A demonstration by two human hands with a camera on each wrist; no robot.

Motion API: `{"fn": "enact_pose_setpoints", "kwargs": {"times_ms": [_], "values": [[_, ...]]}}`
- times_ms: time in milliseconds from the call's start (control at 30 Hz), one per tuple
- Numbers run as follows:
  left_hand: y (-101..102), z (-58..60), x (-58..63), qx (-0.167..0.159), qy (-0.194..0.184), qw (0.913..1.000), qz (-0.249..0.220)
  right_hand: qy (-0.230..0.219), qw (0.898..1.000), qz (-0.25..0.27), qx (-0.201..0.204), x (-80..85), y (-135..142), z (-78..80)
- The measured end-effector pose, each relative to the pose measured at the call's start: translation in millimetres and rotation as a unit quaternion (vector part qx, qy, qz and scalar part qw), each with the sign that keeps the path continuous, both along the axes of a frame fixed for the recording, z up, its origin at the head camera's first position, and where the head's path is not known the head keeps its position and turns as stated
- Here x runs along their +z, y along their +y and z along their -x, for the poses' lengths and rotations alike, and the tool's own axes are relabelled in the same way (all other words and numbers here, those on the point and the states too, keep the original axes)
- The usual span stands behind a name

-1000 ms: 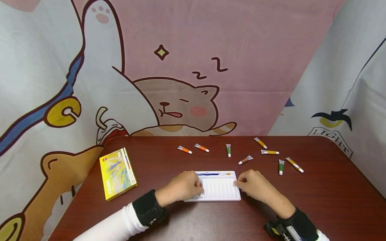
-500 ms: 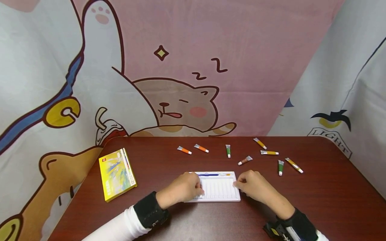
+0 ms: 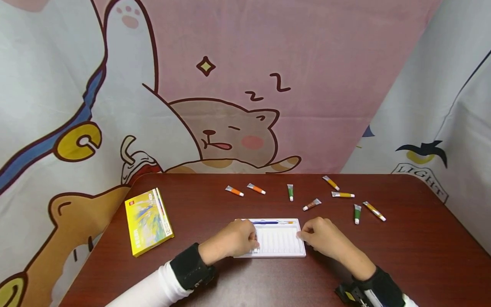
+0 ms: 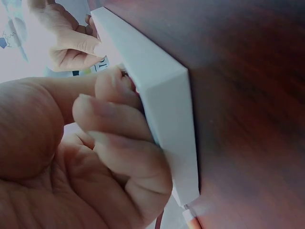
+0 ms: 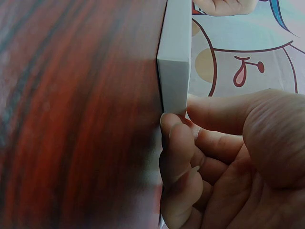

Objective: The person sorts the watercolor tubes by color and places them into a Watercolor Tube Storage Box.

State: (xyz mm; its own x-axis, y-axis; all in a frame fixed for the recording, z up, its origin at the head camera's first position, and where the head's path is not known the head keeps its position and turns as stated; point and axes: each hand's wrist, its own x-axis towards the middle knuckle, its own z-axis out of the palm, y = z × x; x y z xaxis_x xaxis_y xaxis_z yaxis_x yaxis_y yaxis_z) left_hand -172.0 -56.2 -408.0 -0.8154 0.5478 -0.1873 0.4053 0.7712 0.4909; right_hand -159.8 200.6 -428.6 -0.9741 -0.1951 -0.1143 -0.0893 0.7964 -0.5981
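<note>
A white plastic tray (image 3: 281,242) with ribbed slots lies on the table, a blue-handled paintbrush (image 3: 266,222) along its far side. Over the tray's left end, my left hand (image 3: 235,237) has its fingers curled, thumb and index together at a small paint tube (image 3: 255,236), mostly hidden by the fingers. In the left wrist view, the other fingers of that hand lie along the tray's side wall (image 4: 167,109). My right hand (image 3: 326,237) pinches the right rim of the tray; the right wrist view shows the thumb on top at the tray's corner (image 5: 172,81) and the index fingertip at the side.
Several paint tubes lie scattered behind the tray: orange tubes (image 3: 234,191), a green tube (image 3: 290,192), a brown tube (image 3: 312,205), yellow tubes (image 3: 342,194) and another green tube (image 3: 357,214). A yellow paint box (image 3: 149,222) lies at the left. A cartoon-print cloth (image 3: 307,85) hangs behind the table.
Almost nothing differs. Both hands keep their places at the two ends of the tray; the left forearm has shifted slightly to the right.
</note>
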Motion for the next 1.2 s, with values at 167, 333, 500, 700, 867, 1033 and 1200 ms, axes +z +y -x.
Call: {"fn": "enact_pose_setpoints", "kwargs": {"times_ms": [167,333,500,700,867,1033,1200], "values": [[-0.8,0.1,0.1,-0.003,-0.002,1.0,-0.005,-0.003,1.0,0.0,-0.003,-0.5,-0.8,0.9],[-2.0,-0.2,0.0,-0.004,0.003,0.9999,-0.011,0.003,1.0,-0.003,0.001,-1.3,-1.8,1.1],[-1.8,0.4,-0.2,-0.004,0.006,0.9999,-0.011,0.004,1.0,-0.004,0.003,-0.7,-2.7,0.8],[0.4,2.4,-0.4,-0.008,-0.004,0.9999,-0.006,0.001,1.0,-0.007,-0.001,0.4,-1.4,-0.1],[0.7,3.0,-0.3,-0.012,0.004,0.9999,0.005,0.001,1.0,-0.006,0.001,1.0,-1.5,0.2],[0.7,3.4,-1.0,-0.013,0.012,0.9998,0.007,0.007,1.0,-0.011,0.012,2.4,0.1,0.8],[1.2,3.0,-0.1,-0.007,0.003,0.9999,0.013,0.032,0.998,-0.042,0.026,8.2,5.7,7.1]]}}
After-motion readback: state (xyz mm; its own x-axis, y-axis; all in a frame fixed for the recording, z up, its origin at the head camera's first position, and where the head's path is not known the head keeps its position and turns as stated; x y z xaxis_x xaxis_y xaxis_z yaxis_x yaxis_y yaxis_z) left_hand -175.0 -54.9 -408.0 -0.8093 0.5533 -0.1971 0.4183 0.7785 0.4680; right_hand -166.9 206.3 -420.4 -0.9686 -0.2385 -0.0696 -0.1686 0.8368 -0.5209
